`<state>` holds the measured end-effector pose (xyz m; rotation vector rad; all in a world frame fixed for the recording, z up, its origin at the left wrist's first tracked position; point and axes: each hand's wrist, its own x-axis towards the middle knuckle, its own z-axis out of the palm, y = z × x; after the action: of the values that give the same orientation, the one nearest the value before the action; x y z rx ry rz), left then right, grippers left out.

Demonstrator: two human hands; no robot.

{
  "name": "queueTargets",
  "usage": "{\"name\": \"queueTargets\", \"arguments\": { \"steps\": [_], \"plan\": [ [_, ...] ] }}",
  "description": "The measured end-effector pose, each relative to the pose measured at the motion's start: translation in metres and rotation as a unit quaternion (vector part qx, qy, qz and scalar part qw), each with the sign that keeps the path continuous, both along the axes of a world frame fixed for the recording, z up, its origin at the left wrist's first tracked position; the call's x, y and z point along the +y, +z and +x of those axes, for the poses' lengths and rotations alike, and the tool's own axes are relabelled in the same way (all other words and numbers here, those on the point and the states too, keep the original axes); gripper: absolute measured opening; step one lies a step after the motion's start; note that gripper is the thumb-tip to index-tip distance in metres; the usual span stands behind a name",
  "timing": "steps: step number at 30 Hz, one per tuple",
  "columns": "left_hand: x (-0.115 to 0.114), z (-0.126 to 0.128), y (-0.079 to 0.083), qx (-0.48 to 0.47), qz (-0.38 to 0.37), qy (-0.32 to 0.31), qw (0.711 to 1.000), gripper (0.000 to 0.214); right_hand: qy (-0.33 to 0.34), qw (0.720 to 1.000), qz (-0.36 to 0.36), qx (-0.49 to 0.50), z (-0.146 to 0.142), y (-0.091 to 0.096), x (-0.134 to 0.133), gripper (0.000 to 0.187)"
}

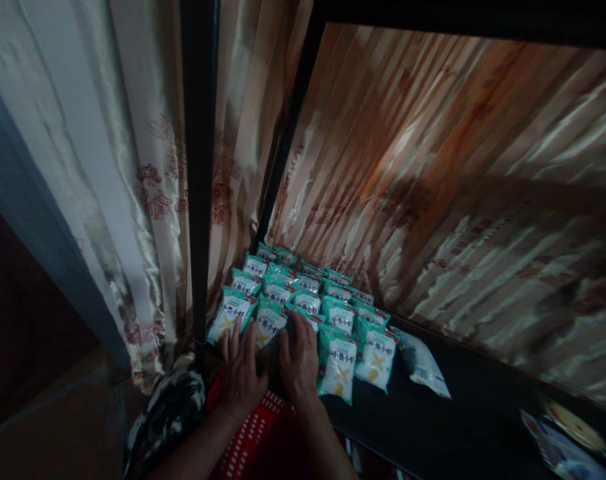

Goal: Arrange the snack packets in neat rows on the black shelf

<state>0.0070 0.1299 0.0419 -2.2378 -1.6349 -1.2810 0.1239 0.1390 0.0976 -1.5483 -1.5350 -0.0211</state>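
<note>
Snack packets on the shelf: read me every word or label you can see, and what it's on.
"小鱼小虾": on the teal packets, repeated across the rows.
Smaller print on them: too blurred to read.
White packet, right of them: print too blurred to read.

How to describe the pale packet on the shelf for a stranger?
Find the dark shelf before the pleated beige curtain. Rows of teal snack packets fill its left end. Just right of them lies one whitish plastic packet, alone and not teal.
</note>
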Motion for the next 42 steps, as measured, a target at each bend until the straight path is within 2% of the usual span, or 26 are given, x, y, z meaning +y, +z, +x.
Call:
{"name": "queueTargets", "arguments": {
  "steps": [4, 8, 16, 42],
  "plan": [
    [0.0004, 0.0003, 0.0007, 0.002, 0.003, -0.002, 1.0, 0.063, 0.005, 1.0, -0.005, 0.0, -0.0011, 0.004, 0.0021, 0.034],
    [0.0006, -0.0013, 0.0036, -0.006, -0.005, -0.005, 1.0, 0.064, -0.008, 1.0, -0.004, -0.017, 0.0001, 0.002, 0.0035, 0.035],
    [0.0018, -0.0027, 0.0094, -0.016, -0.002, -0.013, 1.0, 0.062, 0.011, 1.0, 0.004, 0.003, -0.0015, 0.0001, 0.0082, 0.032],
    [-0.0008, -0.0032, 0.0078, -0.003, 0.006, -0.007, 1.0, 0.058, 0.032, 0.999, -0.013, 0.011, -0.0014, 0.0032, 0.0093, 0.03]
  ]
}}
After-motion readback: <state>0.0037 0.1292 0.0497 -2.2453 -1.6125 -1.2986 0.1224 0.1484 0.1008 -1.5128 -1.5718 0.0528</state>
